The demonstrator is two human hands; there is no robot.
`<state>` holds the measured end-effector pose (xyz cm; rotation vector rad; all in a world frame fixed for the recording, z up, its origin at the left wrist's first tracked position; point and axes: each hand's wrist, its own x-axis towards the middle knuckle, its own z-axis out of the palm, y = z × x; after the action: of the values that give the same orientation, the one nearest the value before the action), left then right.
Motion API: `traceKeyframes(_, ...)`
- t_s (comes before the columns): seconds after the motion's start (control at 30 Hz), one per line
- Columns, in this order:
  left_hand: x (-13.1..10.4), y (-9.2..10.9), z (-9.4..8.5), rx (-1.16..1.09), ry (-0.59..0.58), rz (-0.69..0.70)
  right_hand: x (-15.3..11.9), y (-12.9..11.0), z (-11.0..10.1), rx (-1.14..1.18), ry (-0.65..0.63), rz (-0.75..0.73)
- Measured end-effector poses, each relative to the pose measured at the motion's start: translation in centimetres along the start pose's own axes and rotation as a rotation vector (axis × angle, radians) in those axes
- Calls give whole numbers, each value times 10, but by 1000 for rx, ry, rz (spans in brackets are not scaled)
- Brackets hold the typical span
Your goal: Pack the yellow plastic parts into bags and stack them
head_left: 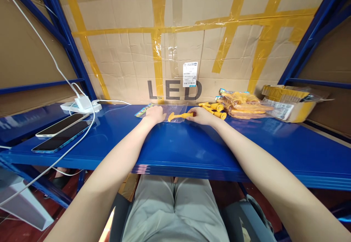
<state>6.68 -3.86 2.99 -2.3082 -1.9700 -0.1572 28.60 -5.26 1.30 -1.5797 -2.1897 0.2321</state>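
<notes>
A clear plastic bag (175, 108) with a colourful header card (143, 111) lies flat on the blue shelf. My left hand (155, 114) is closed at the bag's card end, its fingertips partly hidden. Between my hands lies a yellow plastic toy tool (178, 116), with a curved head pointing left, over or in the bag; I cannot tell which. My right hand (202, 116) pinches its handle end. Just beyond that hand are several loose yellow toy pieces (216, 110), beside a pile of packed bags (241, 104) of orange-yellow toys.
A cut-down cardboard box (294, 106) wrapped in yellow tape stands at the right. Two phones (61, 139) and a white power strip (81, 104) with cables occupy the left. Behind the blue shelf (181, 148) rises a taped cardboard panel (123, 62); blue posts flank it.
</notes>
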Motion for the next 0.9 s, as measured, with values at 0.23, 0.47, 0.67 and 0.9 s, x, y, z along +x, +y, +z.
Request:
traceKeyframes(0.23, -5, 6, -4, -37, 44, 20, 3, -3, 2, 59, 80, 50)
traceKeyframes(0.47, -1, 1, -2, -148, 67, -40, 0, -3, 0, 88, -3, 29)
traceKeyframes(0.67, 11, -28, 2, -121, 27, -348, 0, -1, 1, 156, -57, 15)
traceKeyframes(0.9, 20, -40, 8, -197, 44, -235, 3, 0, 6, 244, -40, 0)
